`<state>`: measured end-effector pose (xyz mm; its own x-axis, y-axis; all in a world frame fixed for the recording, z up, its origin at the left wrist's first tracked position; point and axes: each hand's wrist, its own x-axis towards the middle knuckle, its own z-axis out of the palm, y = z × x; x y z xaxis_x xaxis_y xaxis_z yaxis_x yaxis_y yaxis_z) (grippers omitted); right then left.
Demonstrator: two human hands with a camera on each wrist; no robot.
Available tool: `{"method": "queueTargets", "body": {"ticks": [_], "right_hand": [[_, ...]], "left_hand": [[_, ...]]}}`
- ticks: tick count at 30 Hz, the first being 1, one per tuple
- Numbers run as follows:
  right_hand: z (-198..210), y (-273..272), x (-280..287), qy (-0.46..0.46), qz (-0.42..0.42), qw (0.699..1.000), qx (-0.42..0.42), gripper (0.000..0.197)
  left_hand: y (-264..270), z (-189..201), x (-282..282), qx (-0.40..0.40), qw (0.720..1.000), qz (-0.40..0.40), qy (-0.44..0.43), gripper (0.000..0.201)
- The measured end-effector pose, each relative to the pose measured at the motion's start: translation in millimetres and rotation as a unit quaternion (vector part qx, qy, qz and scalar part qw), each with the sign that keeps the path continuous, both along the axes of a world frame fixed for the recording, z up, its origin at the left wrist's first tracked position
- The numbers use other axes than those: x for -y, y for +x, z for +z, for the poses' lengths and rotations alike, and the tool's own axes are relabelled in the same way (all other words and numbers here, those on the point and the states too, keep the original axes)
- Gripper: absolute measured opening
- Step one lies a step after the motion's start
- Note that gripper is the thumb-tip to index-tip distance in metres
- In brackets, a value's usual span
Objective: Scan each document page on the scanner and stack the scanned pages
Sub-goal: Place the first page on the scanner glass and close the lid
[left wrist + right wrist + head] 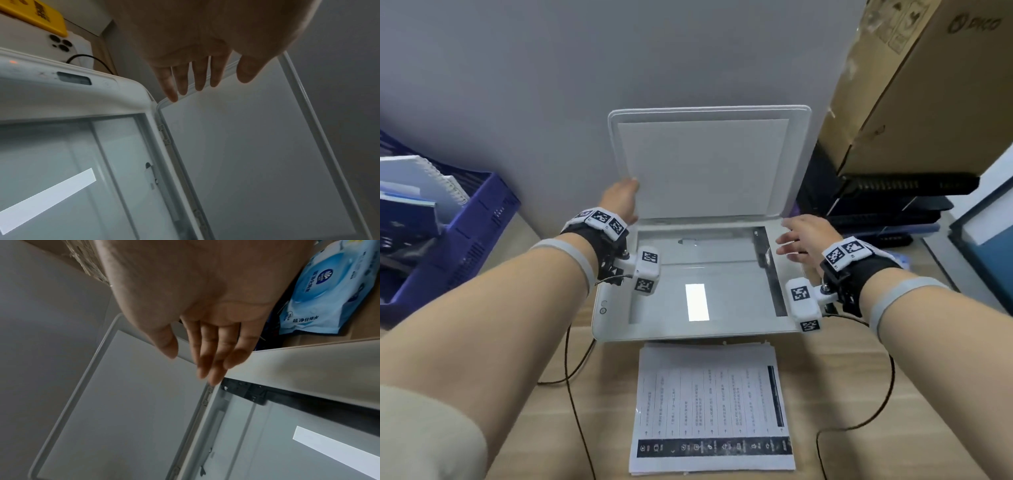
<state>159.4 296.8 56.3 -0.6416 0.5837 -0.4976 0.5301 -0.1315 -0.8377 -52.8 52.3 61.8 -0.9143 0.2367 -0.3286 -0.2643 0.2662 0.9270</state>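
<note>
Against the left hand (pixel 621 202), whose straight fingers touch its near edge, the scanner lid (pixel 705 164) stands raised and upright. Below both palms the glass (pixel 702 291) lies bare. Spread and holding nothing, the right hand (pixel 803 240) hovers over the scanner's far right corner. Back toward the wrists, nearer the body, the page stack (pixel 710 407) waits on the desk. Only fingertips steady the lid; if they slip, it could drop onto the glass.
</note>
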Motion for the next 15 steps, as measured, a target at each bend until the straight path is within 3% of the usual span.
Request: {"method": "queueTargets", "body": {"ticks": [4,7,10,15], "right_hand": [[3.6,20.0,23.4,-0.059,0.189,0.977,0.084,0.027],[-4.8,32.5,41.0,-0.066,0.327,0.932,0.144,0.03],[-17.5,44.1,56.7,-0.075,0.382,0.902,0.185,0.028],[-52.8,73.5,78.5,-0.065,0.437,0.861,0.251,0.029]], "left_hand": [[31.5,-8.2,13.4,-0.043,0.998,0.028,-0.034,0.017],[64.4,-10.6,27.5,0.044,0.999,0.007,0.004,0.022],[101.9,-18.8,46.1,0.132,0.988,-0.076,-0.011,0.026],[157.4,-63.8,76.9,0.152,0.967,-0.16,-0.127,0.026]]}}
